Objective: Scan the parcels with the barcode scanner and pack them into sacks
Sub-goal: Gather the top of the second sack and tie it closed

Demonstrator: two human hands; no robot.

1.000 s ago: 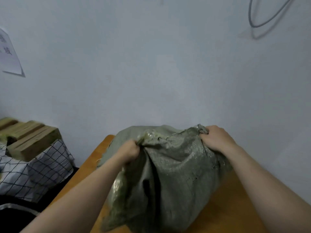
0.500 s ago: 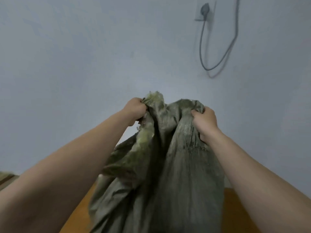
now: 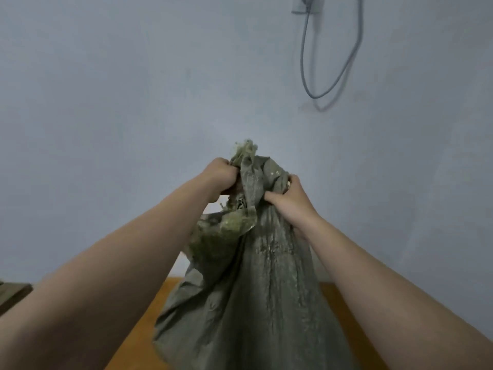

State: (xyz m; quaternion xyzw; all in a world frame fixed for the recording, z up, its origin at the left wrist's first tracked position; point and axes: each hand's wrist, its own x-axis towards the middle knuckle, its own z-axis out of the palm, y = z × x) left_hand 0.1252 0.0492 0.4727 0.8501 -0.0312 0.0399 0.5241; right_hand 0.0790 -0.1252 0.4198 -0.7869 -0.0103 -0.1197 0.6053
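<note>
A grey-green woven sack [image 3: 256, 297] hangs stretched upward from the brown wooden table [image 3: 149, 316]. Its frayed mouth is bunched together at the top. My left hand [image 3: 220, 176] grips the left side of the gathered mouth. My right hand [image 3: 289, 197] grips the right side, fingers curled into the fabric. Both arms reach forward and up. What is inside the sack is hidden. No parcels or scanner are in view.
A pale blue-grey wall fills the background. A wall socket [image 3: 306, 4] with a grey cable [image 3: 330, 76] looping down is at the upper right. A wooden block edge [image 3: 13, 289] shows at the far left.
Both hands have lifted the sack's mouth higher and drawn it together into a bunch. The view has tilted up, so the checked cloth and wooden blocks at left have left the frame.
</note>
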